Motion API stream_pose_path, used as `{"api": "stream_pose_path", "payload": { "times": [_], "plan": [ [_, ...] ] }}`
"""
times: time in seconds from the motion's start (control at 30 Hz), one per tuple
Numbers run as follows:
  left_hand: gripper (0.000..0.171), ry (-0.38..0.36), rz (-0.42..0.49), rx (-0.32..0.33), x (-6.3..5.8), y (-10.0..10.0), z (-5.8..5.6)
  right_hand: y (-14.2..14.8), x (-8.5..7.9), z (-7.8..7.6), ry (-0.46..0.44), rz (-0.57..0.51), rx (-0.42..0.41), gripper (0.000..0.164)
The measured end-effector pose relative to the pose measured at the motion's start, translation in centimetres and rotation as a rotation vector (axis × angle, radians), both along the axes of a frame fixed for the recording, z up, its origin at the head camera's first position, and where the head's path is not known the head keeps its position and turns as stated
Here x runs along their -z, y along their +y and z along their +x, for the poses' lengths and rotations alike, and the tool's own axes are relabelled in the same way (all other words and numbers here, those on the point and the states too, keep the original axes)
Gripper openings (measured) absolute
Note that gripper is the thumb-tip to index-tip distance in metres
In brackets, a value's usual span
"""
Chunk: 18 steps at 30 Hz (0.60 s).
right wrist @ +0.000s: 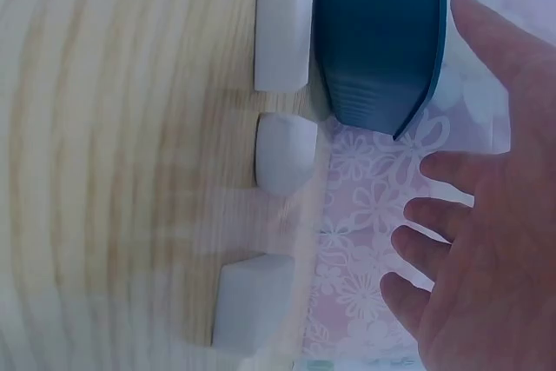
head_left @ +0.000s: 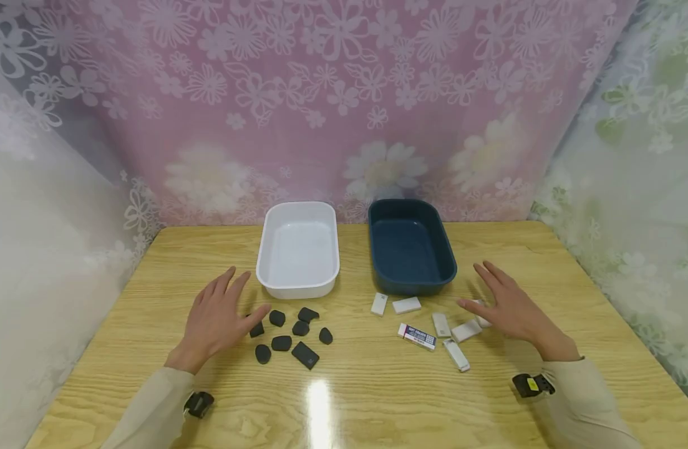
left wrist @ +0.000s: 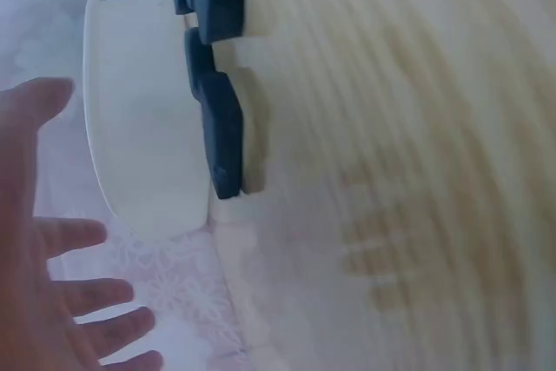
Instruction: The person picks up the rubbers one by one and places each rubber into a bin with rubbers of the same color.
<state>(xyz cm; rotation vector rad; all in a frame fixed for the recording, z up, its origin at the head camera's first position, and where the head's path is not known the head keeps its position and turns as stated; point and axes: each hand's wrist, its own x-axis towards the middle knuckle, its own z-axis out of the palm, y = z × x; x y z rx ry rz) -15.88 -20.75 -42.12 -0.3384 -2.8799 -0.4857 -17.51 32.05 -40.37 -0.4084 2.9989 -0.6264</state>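
Note:
My left hand [head_left: 216, 318] hovers with spread fingers above the left side of a group of small black pieces [head_left: 281, 343], some rounded, one a rectangular block [head_left: 305, 355]. It holds nothing; its thumb partly hides one black piece [head_left: 256, 328]. Over on the other side, my right hand [head_left: 512, 312] is held above the right end of several white erasers [head_left: 466, 330], fingers apart and nothing in them. One eraser [head_left: 417, 337] wears a printed paper sleeve reading "soft eraser". Another white eraser [head_left: 481, 321] is partly covered by the right hand.
Behind the black pieces stands a white tub [head_left: 297, 290], with a dark blue tub [head_left: 413, 288] to its right behind the erasers. Both are on a wooden table [head_left: 355, 399]. Flowered cloth [head_left: 332, 125] hangs along the table's back edge and sides.

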Motion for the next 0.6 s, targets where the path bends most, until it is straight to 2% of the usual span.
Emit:
{"api": "stream_pose_path", "payload": {
  "times": [0.13,0.3,0.6],
  "plan": [
    [0.078,0.065,0.048,0.005,-0.6,0.9,-0.6,0.3,-0.2,0.0,0.006,-0.005,0.001,0.091],
    [0.071,0.102,0.073,0.038,-1.8,2.9,-1.6,0.7,-0.2,0.3,-0.012,-0.014,0.006,0.091],
    [0.058,0.105,0.124,0.182,-3.8,8.0,-4.4,1.6,0.0,0.9,-0.033,-0.04,0.02,0.09]
  ]
}}
